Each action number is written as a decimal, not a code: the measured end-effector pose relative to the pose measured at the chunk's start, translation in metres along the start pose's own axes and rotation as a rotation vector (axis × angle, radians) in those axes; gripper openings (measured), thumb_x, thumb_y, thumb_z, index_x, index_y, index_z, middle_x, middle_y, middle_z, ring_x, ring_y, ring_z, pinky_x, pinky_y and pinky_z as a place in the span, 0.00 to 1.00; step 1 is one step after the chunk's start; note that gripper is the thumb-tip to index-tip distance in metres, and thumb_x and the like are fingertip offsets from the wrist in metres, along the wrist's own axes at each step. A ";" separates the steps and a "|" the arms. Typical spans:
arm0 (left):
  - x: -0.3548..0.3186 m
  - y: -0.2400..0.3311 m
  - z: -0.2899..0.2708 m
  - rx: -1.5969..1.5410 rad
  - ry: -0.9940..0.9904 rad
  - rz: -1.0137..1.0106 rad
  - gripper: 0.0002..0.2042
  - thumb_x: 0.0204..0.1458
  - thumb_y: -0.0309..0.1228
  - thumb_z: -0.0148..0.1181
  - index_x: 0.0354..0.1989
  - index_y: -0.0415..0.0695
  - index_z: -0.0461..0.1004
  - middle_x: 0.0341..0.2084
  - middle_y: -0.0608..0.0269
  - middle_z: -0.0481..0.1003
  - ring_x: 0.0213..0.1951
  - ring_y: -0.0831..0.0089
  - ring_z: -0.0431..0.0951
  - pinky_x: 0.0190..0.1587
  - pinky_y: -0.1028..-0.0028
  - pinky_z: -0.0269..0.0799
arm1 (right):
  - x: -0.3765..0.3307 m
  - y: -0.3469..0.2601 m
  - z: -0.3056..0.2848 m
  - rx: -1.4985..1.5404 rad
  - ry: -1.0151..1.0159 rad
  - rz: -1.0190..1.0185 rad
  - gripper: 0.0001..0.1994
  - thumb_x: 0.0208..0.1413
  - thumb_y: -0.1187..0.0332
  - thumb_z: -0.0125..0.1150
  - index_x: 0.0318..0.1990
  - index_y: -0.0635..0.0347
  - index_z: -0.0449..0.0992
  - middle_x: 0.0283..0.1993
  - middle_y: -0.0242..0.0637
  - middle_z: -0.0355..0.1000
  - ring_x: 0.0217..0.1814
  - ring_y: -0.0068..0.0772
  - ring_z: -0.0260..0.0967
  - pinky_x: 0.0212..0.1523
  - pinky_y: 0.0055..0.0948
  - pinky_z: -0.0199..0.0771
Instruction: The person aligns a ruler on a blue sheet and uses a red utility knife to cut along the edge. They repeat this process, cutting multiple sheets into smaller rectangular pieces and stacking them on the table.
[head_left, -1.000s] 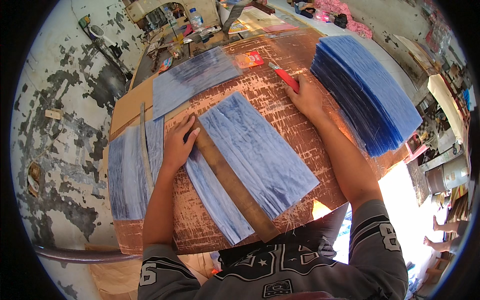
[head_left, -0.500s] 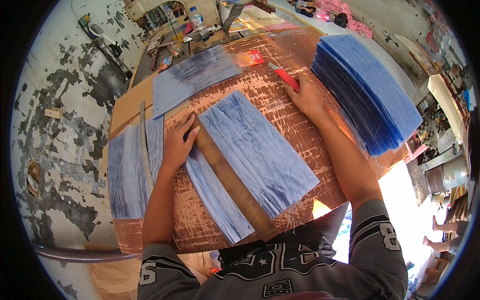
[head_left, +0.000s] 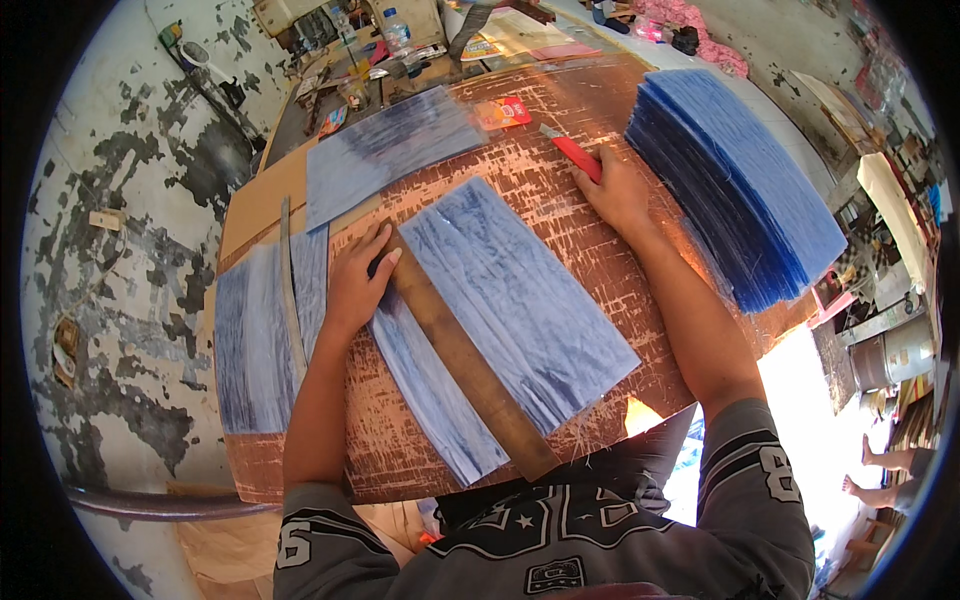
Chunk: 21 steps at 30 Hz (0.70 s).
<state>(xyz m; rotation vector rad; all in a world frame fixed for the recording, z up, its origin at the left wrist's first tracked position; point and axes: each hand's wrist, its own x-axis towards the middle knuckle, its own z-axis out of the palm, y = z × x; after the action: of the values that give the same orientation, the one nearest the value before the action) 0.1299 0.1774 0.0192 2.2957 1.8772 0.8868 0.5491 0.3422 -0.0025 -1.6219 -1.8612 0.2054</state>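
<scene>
My left hand [head_left: 358, 268] is closed over the upper end of a long brown straightedge [head_left: 465, 360], thumb and fingers pressed near its edge. That bar lies slantwise across a blue-and-white streaked sheet [head_left: 520, 300], leaving a narrow part showing on its left and a wide part on its right. A small dark patch shows between thumb and fingers; I cannot make out what it is. In my right hand [head_left: 617, 195], resting on the tabletop to the right of the sheet, is a red box cutter [head_left: 575, 156] with its blade out, pointing up and left, apart from the sheet.
A tall stack of blue sheets [head_left: 740, 170] stands on the right of the worn brown table [head_left: 680, 365]. Other streaked sheets [head_left: 390, 150] lie at the far left, one under a thin metal strip [head_left: 287, 270]. An orange packet [head_left: 502, 113] and a plastic bottle [head_left: 396, 32] are farther back.
</scene>
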 end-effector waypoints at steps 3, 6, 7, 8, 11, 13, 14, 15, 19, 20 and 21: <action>0.001 0.002 -0.001 0.008 -0.005 -0.007 0.25 0.70 0.43 0.61 0.70 0.42 0.78 0.72 0.45 0.74 0.71 0.43 0.73 0.74 0.55 0.64 | 0.000 0.000 0.000 -0.001 0.006 0.001 0.22 0.64 0.48 0.70 0.54 0.55 0.80 0.45 0.50 0.85 0.50 0.57 0.84 0.51 0.53 0.80; 0.000 0.002 -0.001 0.015 -0.012 -0.014 0.25 0.70 0.43 0.61 0.70 0.42 0.78 0.72 0.45 0.73 0.71 0.43 0.72 0.75 0.54 0.63 | -0.002 -0.005 -0.005 0.029 0.002 -0.008 0.23 0.63 0.50 0.69 0.54 0.59 0.79 0.44 0.53 0.85 0.49 0.60 0.84 0.50 0.57 0.80; 0.000 0.001 -0.002 0.011 -0.013 -0.016 0.25 0.70 0.43 0.61 0.70 0.42 0.78 0.72 0.45 0.73 0.72 0.43 0.72 0.75 0.54 0.63 | -0.002 -0.004 -0.004 0.020 0.003 -0.013 0.23 0.63 0.50 0.69 0.54 0.58 0.79 0.44 0.53 0.85 0.49 0.60 0.84 0.50 0.57 0.80; 0.000 0.001 -0.002 0.008 -0.014 -0.018 0.25 0.70 0.44 0.60 0.70 0.43 0.78 0.73 0.45 0.73 0.72 0.43 0.72 0.75 0.54 0.63 | -0.001 -0.003 -0.003 0.012 0.005 -0.017 0.22 0.63 0.50 0.69 0.54 0.58 0.80 0.45 0.53 0.85 0.49 0.60 0.84 0.50 0.57 0.80; 0.000 0.001 0.000 0.018 -0.014 -0.021 0.25 0.70 0.44 0.60 0.71 0.44 0.78 0.73 0.46 0.73 0.72 0.42 0.71 0.75 0.54 0.63 | -0.001 -0.001 -0.003 0.022 0.000 -0.015 0.22 0.63 0.49 0.69 0.53 0.57 0.80 0.45 0.53 0.85 0.49 0.60 0.84 0.50 0.57 0.80; -0.001 -0.001 0.000 0.014 -0.016 -0.031 0.25 0.70 0.44 0.61 0.71 0.45 0.78 0.73 0.47 0.73 0.72 0.42 0.71 0.75 0.54 0.63 | -0.003 -0.001 -0.001 0.031 0.000 -0.014 0.22 0.63 0.49 0.69 0.53 0.57 0.80 0.44 0.53 0.85 0.49 0.60 0.83 0.50 0.56 0.80; -0.001 -0.001 0.000 0.012 -0.014 -0.034 0.25 0.70 0.44 0.61 0.71 0.45 0.78 0.73 0.47 0.73 0.72 0.42 0.71 0.75 0.54 0.63 | -0.001 -0.001 -0.001 0.030 0.008 -0.018 0.22 0.63 0.48 0.70 0.52 0.58 0.80 0.44 0.53 0.84 0.48 0.60 0.83 0.49 0.55 0.79; -0.001 -0.001 0.000 0.013 -0.015 -0.031 0.25 0.70 0.44 0.61 0.71 0.45 0.78 0.73 0.47 0.73 0.72 0.42 0.71 0.75 0.54 0.63 | 0.000 0.000 0.000 0.028 0.016 -0.022 0.23 0.64 0.47 0.70 0.51 0.58 0.80 0.44 0.53 0.84 0.48 0.60 0.83 0.49 0.54 0.79; 0.001 -0.001 0.001 0.009 -0.012 -0.030 0.25 0.71 0.45 0.61 0.71 0.45 0.78 0.72 0.46 0.73 0.72 0.42 0.72 0.75 0.54 0.63 | 0.001 0.003 0.001 0.009 0.029 -0.035 0.23 0.64 0.47 0.70 0.52 0.58 0.80 0.43 0.53 0.84 0.48 0.60 0.83 0.49 0.55 0.79; 0.000 0.000 0.001 0.006 -0.015 -0.032 0.25 0.71 0.45 0.61 0.71 0.44 0.78 0.72 0.46 0.73 0.72 0.42 0.72 0.75 0.53 0.63 | 0.000 0.003 0.000 0.015 0.029 -0.038 0.23 0.64 0.47 0.70 0.52 0.57 0.80 0.43 0.53 0.84 0.48 0.60 0.83 0.49 0.55 0.79; 0.000 0.001 0.001 0.007 -0.016 -0.032 0.26 0.71 0.45 0.61 0.71 0.44 0.78 0.72 0.46 0.73 0.72 0.42 0.72 0.75 0.54 0.63 | -0.001 0.002 0.000 0.021 0.028 -0.041 0.23 0.64 0.47 0.70 0.52 0.57 0.79 0.43 0.52 0.84 0.48 0.60 0.83 0.49 0.55 0.79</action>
<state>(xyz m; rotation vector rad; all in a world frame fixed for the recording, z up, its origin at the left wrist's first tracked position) 0.1311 0.1774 0.0190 2.2625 1.9086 0.8574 0.5511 0.3420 -0.0038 -1.5633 -1.8630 0.1828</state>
